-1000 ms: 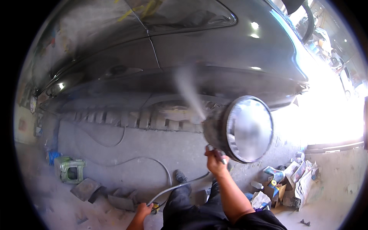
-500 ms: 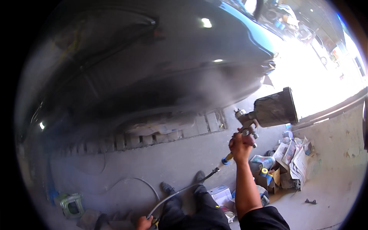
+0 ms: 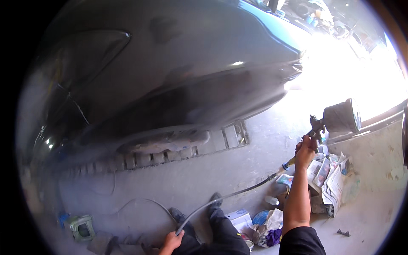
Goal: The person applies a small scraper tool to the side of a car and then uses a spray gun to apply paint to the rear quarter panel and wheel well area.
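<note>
Right grip [image 3: 305, 153] | wraps lower spray gun [image 3: 315, 124] | cup [image 3: 341, 117] above, rightward

Blown-out glare right; highlights on car body [image 3: 199, 42]; left hazy.

the grip of the dark metal spray gun with a grey cylindrical cup [image 3: 335, 118] is covered by the bare right hand [image 3: 305, 150]. the smooth grey hose [image 3: 229, 196] passes out of sight in the bare left hand [image 3: 172, 240], cut off near the wrist by the lower edge. the glossy dark car body [image 3: 204, 46] is cut by the upper edge (its left end is blurred).
</note>
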A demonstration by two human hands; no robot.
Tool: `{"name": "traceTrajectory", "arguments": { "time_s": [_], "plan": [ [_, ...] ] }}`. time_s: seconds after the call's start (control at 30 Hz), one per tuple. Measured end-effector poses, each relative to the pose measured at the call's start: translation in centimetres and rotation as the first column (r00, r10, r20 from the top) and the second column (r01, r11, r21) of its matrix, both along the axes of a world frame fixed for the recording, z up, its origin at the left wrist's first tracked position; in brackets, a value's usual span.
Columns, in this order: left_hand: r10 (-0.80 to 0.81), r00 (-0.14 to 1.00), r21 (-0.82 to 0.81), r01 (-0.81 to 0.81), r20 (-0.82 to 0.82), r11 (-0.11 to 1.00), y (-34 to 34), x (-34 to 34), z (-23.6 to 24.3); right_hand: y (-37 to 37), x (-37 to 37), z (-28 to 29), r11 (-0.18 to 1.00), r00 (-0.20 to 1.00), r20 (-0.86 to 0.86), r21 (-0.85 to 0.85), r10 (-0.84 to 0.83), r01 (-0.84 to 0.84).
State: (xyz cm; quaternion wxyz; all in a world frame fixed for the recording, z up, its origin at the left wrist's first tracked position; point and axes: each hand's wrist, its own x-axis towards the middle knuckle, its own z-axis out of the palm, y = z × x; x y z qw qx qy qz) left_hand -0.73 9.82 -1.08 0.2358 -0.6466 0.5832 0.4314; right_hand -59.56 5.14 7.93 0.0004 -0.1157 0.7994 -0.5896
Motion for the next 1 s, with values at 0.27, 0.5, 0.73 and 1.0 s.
{"name": "traceTrajectory", "arguments": {
  "time_s": [0.27, 0.5, 0.73, 1.0],
  "plan": [
    [0.037, 0.997, -0.035, -0.034, 0.073, 0.999, 2.8, 7.8, -2.0, -2.6, 15.7, -4.4, 0.899, 0.889, -0.242, -0.112, 0.39, -0.425],
    [0.042, 0.993, -0.027, -0.039, 0.113, 0.999, 6.8, 20.9, -5.5, -3.5, 35.1, -9.7, 0.728, 0.594, -0.422, 0.386, 0.685, -0.566],
    [0.08, 0.991, -0.042, -0.076, 0.106, 0.996, 12.1, 32.9, -9.1, -8.4, 49.1, -8.9, 0.605, 0.281, -0.566, 0.536, 0.775, -0.588],
    [0.005, 0.987, -0.001, -0.005, 0.163, 1.0, 10.2, 31.3, -8.4, -9.0, 42.7, -5.7, 0.678, 0.624, 0.289, -0.452, 0.726, -0.58]
  ]
}}
